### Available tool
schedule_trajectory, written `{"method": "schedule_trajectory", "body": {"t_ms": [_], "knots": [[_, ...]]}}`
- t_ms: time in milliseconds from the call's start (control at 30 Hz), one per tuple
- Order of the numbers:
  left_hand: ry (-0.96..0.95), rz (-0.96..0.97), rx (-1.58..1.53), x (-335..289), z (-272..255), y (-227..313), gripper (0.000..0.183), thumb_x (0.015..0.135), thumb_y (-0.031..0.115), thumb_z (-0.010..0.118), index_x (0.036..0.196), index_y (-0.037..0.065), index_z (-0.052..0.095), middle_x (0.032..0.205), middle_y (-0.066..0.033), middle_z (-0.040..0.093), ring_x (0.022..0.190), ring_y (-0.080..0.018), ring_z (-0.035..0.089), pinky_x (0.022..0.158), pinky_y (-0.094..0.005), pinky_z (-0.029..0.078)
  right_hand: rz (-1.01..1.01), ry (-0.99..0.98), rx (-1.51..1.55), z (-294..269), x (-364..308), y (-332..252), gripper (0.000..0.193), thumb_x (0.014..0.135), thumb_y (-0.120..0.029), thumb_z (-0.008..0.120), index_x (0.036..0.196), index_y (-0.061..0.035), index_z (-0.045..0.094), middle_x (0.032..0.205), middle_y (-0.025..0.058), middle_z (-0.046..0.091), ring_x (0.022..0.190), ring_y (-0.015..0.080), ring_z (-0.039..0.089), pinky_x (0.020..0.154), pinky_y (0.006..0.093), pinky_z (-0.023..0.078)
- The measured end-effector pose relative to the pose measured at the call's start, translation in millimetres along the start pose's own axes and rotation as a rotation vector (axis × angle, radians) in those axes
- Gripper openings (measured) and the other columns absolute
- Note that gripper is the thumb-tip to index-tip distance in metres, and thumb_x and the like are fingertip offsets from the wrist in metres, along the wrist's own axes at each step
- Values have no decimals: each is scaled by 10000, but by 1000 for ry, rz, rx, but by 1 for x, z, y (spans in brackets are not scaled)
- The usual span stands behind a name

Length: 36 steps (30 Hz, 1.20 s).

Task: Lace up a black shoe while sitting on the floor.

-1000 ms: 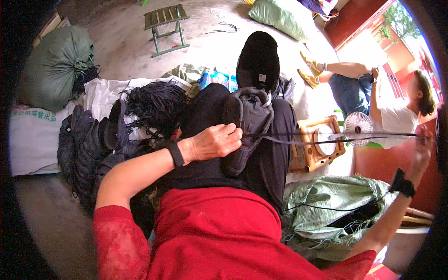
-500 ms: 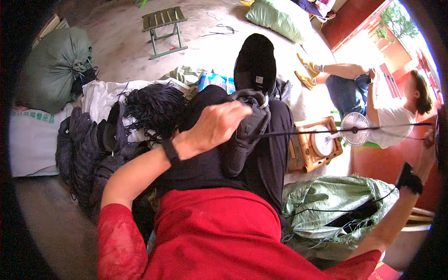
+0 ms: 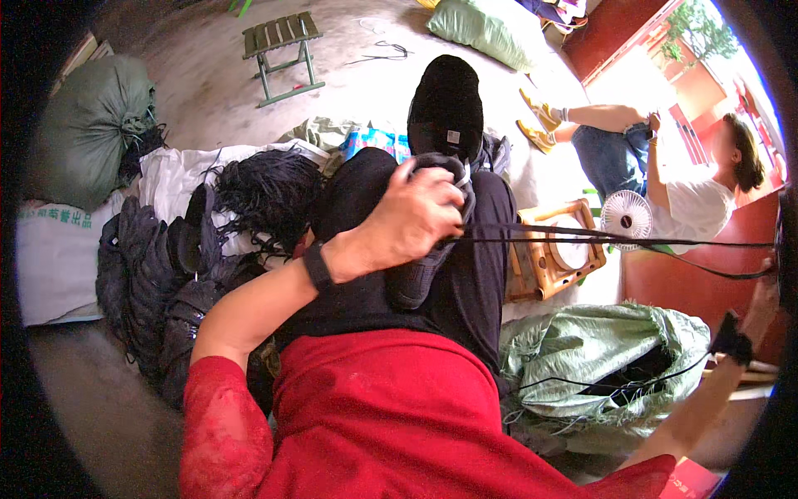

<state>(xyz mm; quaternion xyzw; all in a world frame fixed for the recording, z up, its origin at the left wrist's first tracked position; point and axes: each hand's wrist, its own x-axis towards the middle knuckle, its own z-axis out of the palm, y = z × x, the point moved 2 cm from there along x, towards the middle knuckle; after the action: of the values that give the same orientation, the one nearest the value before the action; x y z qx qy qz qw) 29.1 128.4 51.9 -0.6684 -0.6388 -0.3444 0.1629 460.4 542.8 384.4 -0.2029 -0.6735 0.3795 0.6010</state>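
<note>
A black shoe point(image 3: 410, 287) rests across my lap, its rounded end toward me. My left hand point(image 3: 420, 212) is closed over its opening, fingers curled, with a dark wristband behind. Long black shoelaces point(image 3: 623, 239) run from beside that hand, stretched to the right edge. My right hand point(image 3: 763, 295) is there, dim and partly cut off, closed on the far ends of the laces; its fingers barely show. A dark band circles that wrist too. Beyond the shoe lies a black, oval, insole-like piece point(image 3: 445, 96) with a small white label.
Dark shoes point(image 3: 137, 274) and a bundle of black laces point(image 3: 270, 191) lie at my left, near a tied green sack point(image 3: 91, 125). At right are an open woven sack point(image 3: 582, 341), a bamboo stool point(image 3: 532, 270), a small fan point(image 3: 626, 214) and a seated person point(image 3: 690, 200). A folding stool point(image 3: 283, 41) stands ahead.
My left hand has moved slightly right and down over the shoe. The stretched laces have spread into separate strands, one sagging near my right hand. The whole view has shifted a little.
</note>
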Motion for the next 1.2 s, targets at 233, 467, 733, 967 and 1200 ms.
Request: {"method": "schedule_trajectory", "body": {"t_ms": [233,467,733,967,1200], "knots": [[175,-896,-1693,-47,-12,-54,195,959,236,553,919,60,627,1020,-89,660,1095,-207,574,983,-367,435,431,75,172,-114,-124,236,106,947,-138,548,973,-44,588,968,58,618,887,162,589,832,292,520],[656,-817,-1929,-99,-77,-146,183,963,193,487,847,78,568,920,-65,580,953,-221,556,978,-482,408,711,-59,37,97,-315,296,185,909,-208,621,1001,-51,654,759,-16,604,587,15,465,535,192,395],[943,-1098,-1132,-156,-242,-218,245,982,304,507,1010,89,621,1029,-39,633,954,-169,575,866,-374,440,537,-693,-174,313,-372,181,129,913,-116,623,954,0,662,687,36,642,564,73,558,519,214,458],[549,-564,-930,-70,-322,-182,268,987,193,505,1136,-10,598,1141,-80,634,847,-119,594,721,-176,462,430,-934,-386,325,-394,151,137,872,-140,643,944,-26,667,790,159,683,672,227,684,632,330,520],[122,-929,226,-163,-208,-289,323,987,224,505,1029,-66,640,999,-173,693,941,-248,660,841,-288,513,612,-803,-274,317,-405,143,128,895,-109,609,956,-9,659,743,101,689,624,156,663,577,276,513]]}}
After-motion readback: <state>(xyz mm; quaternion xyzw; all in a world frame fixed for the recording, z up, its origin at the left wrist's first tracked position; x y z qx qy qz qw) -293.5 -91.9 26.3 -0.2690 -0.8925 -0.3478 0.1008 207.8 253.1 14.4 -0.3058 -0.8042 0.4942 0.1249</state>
